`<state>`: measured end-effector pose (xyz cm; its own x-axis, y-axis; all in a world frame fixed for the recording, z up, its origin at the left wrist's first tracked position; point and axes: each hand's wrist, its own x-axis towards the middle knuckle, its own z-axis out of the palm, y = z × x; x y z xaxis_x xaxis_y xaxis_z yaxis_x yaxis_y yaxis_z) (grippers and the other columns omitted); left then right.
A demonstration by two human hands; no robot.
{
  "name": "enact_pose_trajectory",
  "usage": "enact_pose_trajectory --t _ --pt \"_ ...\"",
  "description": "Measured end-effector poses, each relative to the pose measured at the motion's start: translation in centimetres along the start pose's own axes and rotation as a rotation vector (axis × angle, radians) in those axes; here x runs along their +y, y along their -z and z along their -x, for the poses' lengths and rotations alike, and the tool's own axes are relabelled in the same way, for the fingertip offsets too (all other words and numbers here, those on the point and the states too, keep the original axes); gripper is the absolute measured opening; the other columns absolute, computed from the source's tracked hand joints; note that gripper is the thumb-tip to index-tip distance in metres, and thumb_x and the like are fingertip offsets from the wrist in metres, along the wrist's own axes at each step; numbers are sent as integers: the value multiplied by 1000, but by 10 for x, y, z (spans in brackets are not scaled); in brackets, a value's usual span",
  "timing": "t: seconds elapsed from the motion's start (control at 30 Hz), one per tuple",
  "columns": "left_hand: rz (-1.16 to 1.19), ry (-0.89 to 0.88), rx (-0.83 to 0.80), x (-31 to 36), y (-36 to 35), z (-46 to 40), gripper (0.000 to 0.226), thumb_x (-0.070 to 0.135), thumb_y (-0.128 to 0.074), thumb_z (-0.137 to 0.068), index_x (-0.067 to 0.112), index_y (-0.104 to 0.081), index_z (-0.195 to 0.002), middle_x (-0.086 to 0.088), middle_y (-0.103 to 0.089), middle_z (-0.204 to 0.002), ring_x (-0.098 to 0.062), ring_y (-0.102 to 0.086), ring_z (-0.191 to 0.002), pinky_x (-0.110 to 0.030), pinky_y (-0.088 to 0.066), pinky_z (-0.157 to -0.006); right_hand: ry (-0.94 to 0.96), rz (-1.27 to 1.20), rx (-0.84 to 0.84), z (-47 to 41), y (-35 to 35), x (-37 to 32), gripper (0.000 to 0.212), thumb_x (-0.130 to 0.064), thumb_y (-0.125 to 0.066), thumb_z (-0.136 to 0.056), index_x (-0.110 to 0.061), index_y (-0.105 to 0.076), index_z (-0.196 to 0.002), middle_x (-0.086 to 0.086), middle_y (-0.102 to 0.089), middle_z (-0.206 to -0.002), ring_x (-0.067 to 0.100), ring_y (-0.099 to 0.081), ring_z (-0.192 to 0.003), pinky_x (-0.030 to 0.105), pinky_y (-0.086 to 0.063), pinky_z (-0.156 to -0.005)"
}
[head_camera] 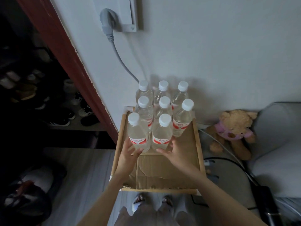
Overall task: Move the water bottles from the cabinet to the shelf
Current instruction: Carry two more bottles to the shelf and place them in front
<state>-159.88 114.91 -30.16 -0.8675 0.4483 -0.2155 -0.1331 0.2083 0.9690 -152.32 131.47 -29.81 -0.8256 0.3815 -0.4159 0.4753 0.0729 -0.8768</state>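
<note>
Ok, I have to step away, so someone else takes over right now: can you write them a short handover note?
Left hand: open, fingers at the base of the front-left bottle, no grip yet.
Right hand: open, beside the base of the front-middle bottle, holding nothing.
Eight capped water bottles stand upright at the far end of the cardboard-lined wooden tray by the wall.
Whether this is cabinet or shelf, and how many were moved, cannot be told from this view.
Left: probably take the two front bottles, if they still need moving.

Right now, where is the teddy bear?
In the head view, the teddy bear sits at the right, on the floor against the wall, between the bottle shelf and a grey cushion.
</note>
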Motion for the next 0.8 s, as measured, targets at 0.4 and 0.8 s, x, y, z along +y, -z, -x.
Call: enact_pose_trajectory --t 0.4,0.8 --pt "-39 52 66 -8 -16 -8 61 30 -66 -78 15 -39 -131 -5 -55 -126 -19 -54 -115 -36 -46 -96 10 -40 59 0 2 2 66 -16 -65 -84 -16 -30 -140 -5 -43 -139 13 -38 -131 19 -29 -95" --pt "-65 38 79 -13 -19 -11 58 22 -65 -82 18 -36 -132 -4 -53 -127 -21 -52 -115 -36 -44 -96 -26 -95 69 -2 1 -2 69 -13 -68 -81 -16 -30 -139 -1 -41 -143 18 -36 -134 22 -29 -94"
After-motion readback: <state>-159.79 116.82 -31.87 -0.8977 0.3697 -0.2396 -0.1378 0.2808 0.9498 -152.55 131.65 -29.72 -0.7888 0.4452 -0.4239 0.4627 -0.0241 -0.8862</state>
